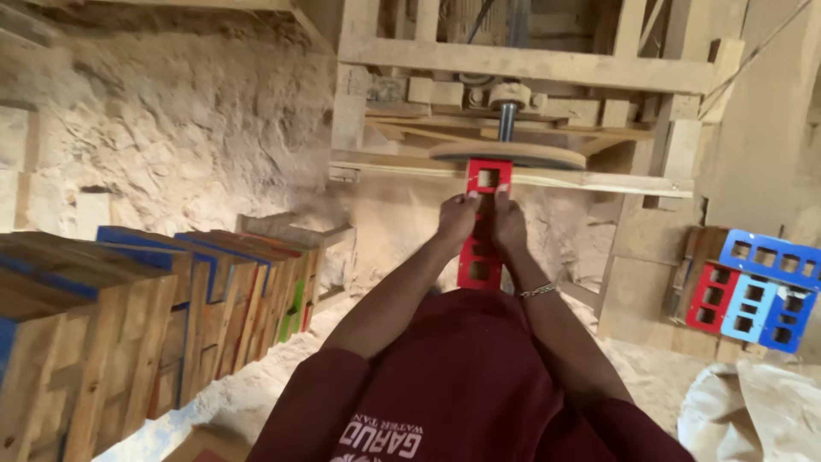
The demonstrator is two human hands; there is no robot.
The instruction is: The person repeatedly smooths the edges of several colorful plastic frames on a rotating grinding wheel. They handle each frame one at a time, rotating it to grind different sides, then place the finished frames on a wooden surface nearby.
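A long red wooden piece with square cut-outs (481,257) stands on end in front of me. Its top end sits against the underside of a round wooden sanding disc (508,154) on a vertical metal shaft. My left hand (456,218) grips the piece on its left side. My right hand (508,224), with a thin bracelet at the wrist, grips its right side. Both hands are wrapped around the piece just below its top cut-out. My dark red sleeves fill the bottom of the view.
A row of wooden blocks with blue, red and green painted edges (162,291) stands at the left. Red and blue pieces with cut-outs (753,295) lean at the right. A wooden machine frame (530,64) holds the disc. Sawdust covers the floor (650,368).
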